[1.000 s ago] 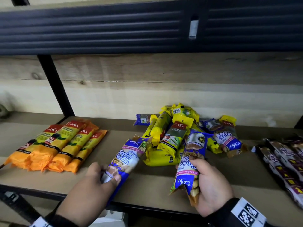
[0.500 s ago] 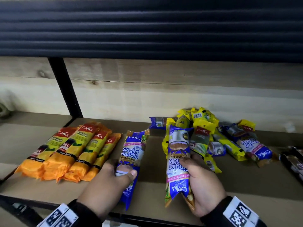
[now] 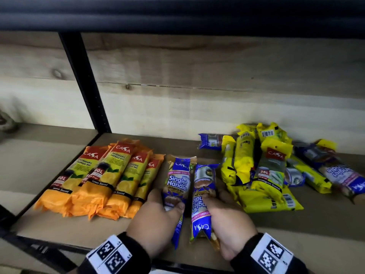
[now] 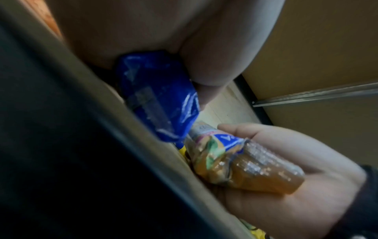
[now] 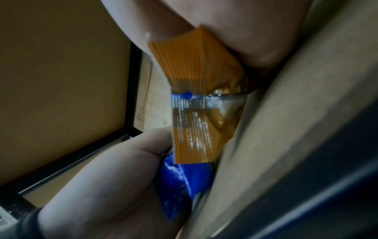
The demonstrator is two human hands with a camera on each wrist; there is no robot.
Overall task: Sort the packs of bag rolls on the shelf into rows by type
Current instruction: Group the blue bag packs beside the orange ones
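Left fingers (image 3: 178, 207) curled around first blue pack (image 3: 178, 182), lower centre of frame, lying on the shelf (image 3: 296, 218) just beside orange row (image 3: 102, 178). Right fingers (image 3: 207, 201) gripping second blue pack (image 3: 203, 194), label reversed against the first, touching its right side. Farther right, mixed pile (image 3: 262, 175) of yellow and blue packs, unsorted. Risks, as judgement: slippery film sliding out of the grip; near ends of both blue packs close to front edge, so possible drop; second pack laid down reversed, making an untidy row; sleeve brushing the yellow pile and scattering it.
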